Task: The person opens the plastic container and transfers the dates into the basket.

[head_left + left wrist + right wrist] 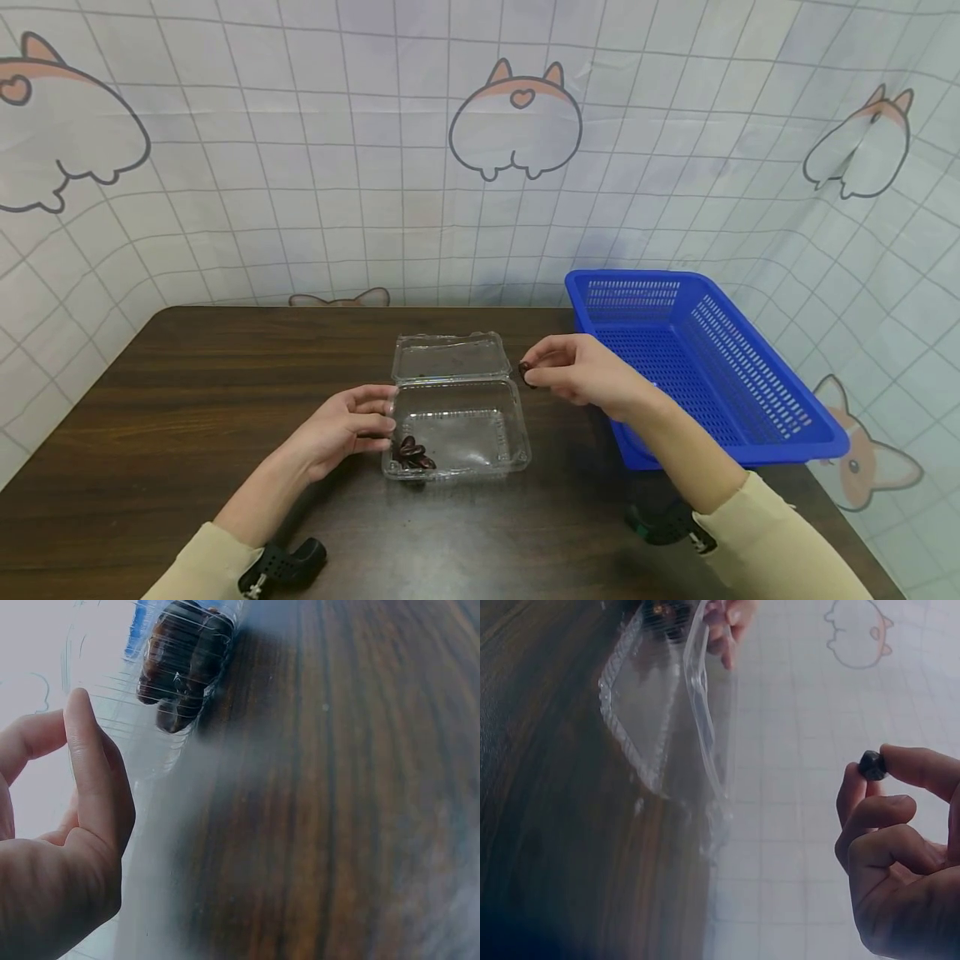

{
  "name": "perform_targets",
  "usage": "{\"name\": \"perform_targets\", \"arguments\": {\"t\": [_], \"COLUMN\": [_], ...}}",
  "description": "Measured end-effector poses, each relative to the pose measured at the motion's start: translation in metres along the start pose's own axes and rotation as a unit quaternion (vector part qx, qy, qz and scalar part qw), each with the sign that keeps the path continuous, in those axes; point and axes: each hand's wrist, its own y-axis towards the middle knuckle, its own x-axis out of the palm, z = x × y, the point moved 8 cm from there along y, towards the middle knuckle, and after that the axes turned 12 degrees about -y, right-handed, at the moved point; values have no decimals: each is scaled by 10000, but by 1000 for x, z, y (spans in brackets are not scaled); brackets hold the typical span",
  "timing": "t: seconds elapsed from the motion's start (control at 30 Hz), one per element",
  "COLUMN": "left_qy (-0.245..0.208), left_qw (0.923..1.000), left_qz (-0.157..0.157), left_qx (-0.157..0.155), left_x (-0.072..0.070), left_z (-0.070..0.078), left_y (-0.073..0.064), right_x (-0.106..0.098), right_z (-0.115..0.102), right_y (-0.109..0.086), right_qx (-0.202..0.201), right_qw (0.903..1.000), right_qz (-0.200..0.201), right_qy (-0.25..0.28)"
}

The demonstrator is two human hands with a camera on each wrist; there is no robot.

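Note:
A clear plastic clamshell box (461,477) stands with its lid (450,357) folded back. Several dark, glossy dates (413,454) lie heaped in its near left corner; the left wrist view shows these dates (184,660) through the ribbed wall. At the box's left side, my left hand (341,429) touches the wall with extended fingers. My right hand (585,373) pinches a single date (871,766) between thumb and finger. It hovers just right of the lid, between the box and the basket.
A blue perforated plastic basket (750,454) sits at the right of the dark wooden table (150,450), beyond my right forearm. Behind the table hangs a white grid-patterned cloth (337,192) with cartoon animals. Black straps with devices (288,567) are on both wrists.

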Motion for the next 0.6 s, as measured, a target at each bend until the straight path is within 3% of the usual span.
{"name": "perform_targets", "arguments": {"t": [0.6], "left_qy": [14], "left_qw": [10000], "left_qz": [4], "left_qx": [18], "left_x": [-1], "left_z": [1], "left_y": [1], "right_x": [-46], "right_z": [12], "right_y": [-25], "right_qx": [103], "right_qw": [9989], "right_qz": [447], "right_qy": [-11]}}
